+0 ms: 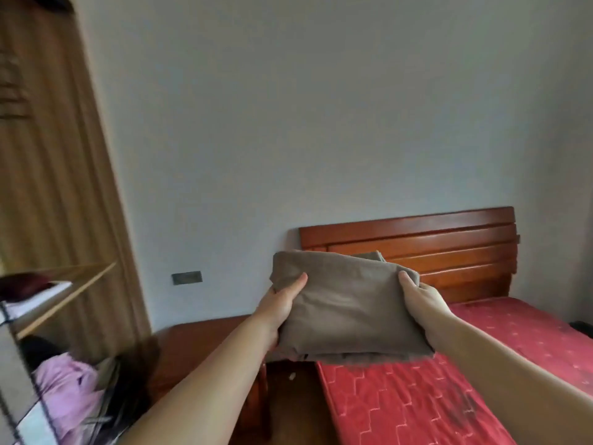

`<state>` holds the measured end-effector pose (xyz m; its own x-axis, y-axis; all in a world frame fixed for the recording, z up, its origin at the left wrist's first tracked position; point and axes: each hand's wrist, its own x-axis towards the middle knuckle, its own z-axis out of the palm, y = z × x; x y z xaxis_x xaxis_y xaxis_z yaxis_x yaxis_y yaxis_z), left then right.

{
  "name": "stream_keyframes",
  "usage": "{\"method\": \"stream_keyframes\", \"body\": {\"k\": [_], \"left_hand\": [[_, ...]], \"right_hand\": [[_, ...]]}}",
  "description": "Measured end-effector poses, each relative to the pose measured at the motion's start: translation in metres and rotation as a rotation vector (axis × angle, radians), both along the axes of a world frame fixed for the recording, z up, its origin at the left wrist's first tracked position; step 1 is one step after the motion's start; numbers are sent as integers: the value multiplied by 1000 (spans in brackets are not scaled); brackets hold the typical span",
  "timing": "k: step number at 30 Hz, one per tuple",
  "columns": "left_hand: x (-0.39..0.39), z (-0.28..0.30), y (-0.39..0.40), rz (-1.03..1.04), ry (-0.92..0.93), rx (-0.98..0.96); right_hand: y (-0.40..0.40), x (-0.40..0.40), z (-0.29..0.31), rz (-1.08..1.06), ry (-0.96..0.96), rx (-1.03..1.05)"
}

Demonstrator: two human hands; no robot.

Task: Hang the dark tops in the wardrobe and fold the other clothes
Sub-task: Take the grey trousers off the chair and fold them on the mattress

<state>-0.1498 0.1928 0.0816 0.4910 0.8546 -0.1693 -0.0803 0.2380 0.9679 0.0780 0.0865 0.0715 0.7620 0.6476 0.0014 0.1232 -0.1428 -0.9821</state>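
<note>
A folded brown garment (pixel 346 303) is held up in the air in front of me, over the near edge of the bed. My left hand (pixel 282 303) grips its left side, thumb on top and fingers hidden beneath. My right hand (pixel 420 300) grips its right side the same way. The wooden wardrobe (pixel 51 175) stands at the far left, its door open and blurred. Inside it a pink garment (pixel 67 383) and dark clothes (pixel 128 374) show low down.
The bed with a red patterned mattress (pixel 417 406) and a brown wooden headboard (pixel 417 245) fills the right. A wooden bedside table (pixel 205 342) stands between bed and wardrobe. A wardrobe shelf (pixel 64 290) carries a white and a dark red item. Plain wall behind.
</note>
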Motion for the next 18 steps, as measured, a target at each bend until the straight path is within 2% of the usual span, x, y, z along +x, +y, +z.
{"method": "stream_keyframes", "body": {"k": [3, 7, 11, 18], "left_hand": [[-75, -6, 39, 197, 51, 12], [-147, -25, 90, 354, 142, 3], [-188, -53, 127, 469, 113, -51], [-222, -69, 189, 704, 224, -58]], "right_hand": [[67, -65, -4, 135, -48, -23], [141, -131, -17, 250, -81, -10], [197, -168, -32, 331, -117, -53], [294, -199, -54, 464, -136, -60]]}}
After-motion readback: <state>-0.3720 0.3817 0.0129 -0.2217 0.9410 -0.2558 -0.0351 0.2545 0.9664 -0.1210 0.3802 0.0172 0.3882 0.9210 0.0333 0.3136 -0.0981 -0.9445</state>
